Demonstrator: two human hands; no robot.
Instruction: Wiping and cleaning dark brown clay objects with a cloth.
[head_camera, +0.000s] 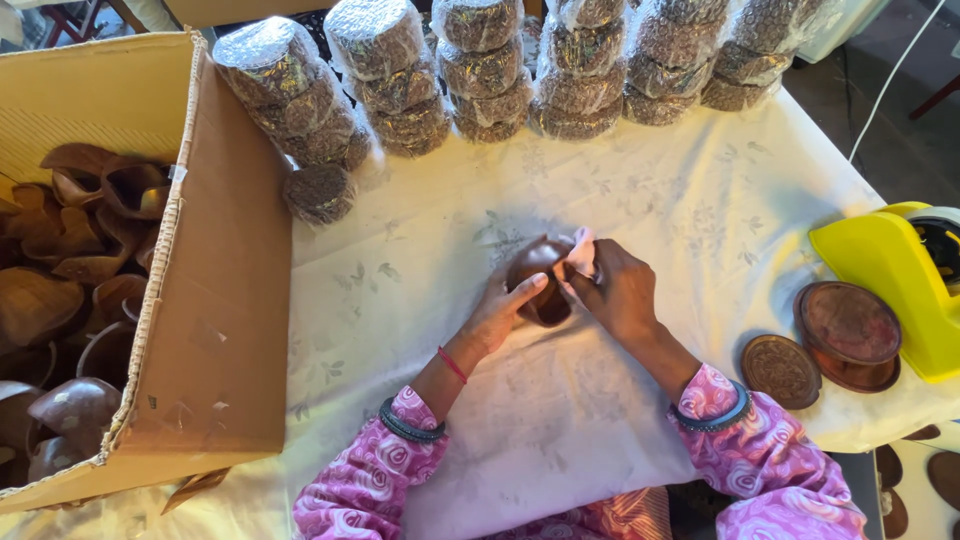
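My left hand (500, 310) cups a small dark brown wooden bowl (537, 268) from the left, thumb lying along its side. My right hand (618, 290) presses a pale pink cloth (581, 250) against the bowl's upper right rim. Both hands meet over the white patterned tablecloth (640, 180) near the table's middle. The bowl's lower part is hidden between the two hands. Pink patterned sleeves and dark bangles cover my wrists.
An open cardboard box (225, 300) at the left holds several brown wooden bowls (75, 290). Stacks of bubble-wrapped round pieces (480, 70) line the far edge. A yellow tape dispenser (900, 280) and carved round wooden lids (848, 325) lie at the right.
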